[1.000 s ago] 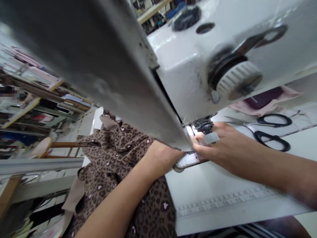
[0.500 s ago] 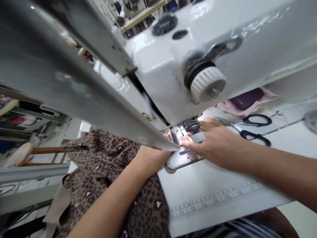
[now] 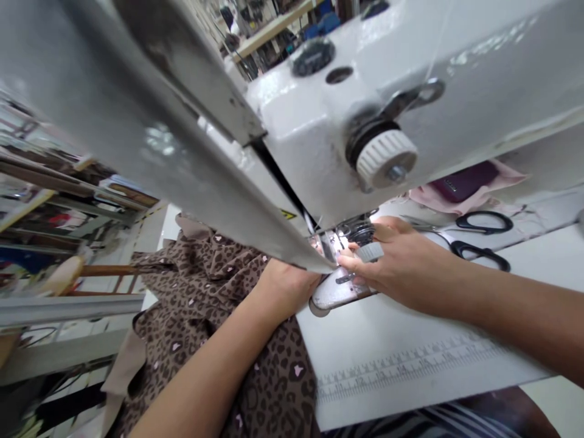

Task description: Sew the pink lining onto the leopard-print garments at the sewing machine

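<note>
A white sewing machine [image 3: 296, 134] fills the upper right, with its foot and needle area low in the middle. My left hand [image 3: 289, 283] lies at the left of the metal plate [image 3: 340, 292], against brown leopard-print fabric [image 3: 205, 292] that spreads left and down. A grey metal bar [image 3: 255, 213] hides its fingertips, so its grip does not show. From the right, my right hand [image 3: 396, 261] reaches the foot, thumb and fingers drawn together. A grey ribbed band [image 3: 369, 252] sits at its fingers. What they pinch, if anything, is too small to make out.
Black-handled scissors [image 3: 483, 237] lie right of my right hand. Behind them, a dark purple item [image 3: 469, 181] rests on pink cloth [image 3: 433, 198]. A printed ruler scale [image 3: 401, 368] runs along the table's front. A wooden stool [image 3: 68, 277] stands at the left.
The whole view has shifted slightly, so the machine, fabric and hands appear a little farther right. Both hands stay at the machine's foot, with little visible change in pose.
</note>
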{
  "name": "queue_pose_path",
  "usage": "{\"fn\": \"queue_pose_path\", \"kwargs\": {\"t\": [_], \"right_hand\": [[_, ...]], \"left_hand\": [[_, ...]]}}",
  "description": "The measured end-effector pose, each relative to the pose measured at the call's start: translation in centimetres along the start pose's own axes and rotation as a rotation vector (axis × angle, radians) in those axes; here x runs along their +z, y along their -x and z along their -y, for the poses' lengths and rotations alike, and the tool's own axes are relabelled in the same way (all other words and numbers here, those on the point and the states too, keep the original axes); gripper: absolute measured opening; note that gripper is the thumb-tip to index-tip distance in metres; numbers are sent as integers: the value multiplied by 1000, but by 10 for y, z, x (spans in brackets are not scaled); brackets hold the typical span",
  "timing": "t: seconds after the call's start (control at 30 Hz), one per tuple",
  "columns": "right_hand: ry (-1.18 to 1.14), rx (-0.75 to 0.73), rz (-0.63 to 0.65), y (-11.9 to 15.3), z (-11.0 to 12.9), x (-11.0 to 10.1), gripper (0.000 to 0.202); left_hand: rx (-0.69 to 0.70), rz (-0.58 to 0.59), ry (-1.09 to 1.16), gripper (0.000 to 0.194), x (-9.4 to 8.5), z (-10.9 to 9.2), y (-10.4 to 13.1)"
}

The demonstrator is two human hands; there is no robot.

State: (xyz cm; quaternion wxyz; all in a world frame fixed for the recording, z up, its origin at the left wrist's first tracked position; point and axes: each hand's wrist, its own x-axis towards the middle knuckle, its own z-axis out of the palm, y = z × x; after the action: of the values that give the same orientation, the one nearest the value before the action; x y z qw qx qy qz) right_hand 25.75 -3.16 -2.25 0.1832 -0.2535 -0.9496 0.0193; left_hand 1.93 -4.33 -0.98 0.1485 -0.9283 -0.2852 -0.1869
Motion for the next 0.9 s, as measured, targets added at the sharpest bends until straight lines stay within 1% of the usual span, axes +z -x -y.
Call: {"fn": "queue_pose_path", "kwargs": {"t": [0.2,0.33,0.4,0.5,0.67,0.8,0.9], "right_hand": [[13,-26,-31,3,-3,-4,23],[22,-23,-102,4,1,0,21],[38,-24,-121,4,3,2,23],[30,-5,-117,5,4,4,19],[-23,8,-82,7,3,5,16],[-31,18,-92,7,3,7,21],[-23,28,-87,6,2,8,27]], "left_hand": [[-74,62,35,39,0,-9,3],[-84,67,57,42,0,-9,5],[-75,56,59,40,-1,-7,5],[-50,44,74,38,0,-3,5],[-21,78,109,36,5,5,11],[-10,49,119,31,11,9,15],[33,38,86,30,12,10,14]]}}
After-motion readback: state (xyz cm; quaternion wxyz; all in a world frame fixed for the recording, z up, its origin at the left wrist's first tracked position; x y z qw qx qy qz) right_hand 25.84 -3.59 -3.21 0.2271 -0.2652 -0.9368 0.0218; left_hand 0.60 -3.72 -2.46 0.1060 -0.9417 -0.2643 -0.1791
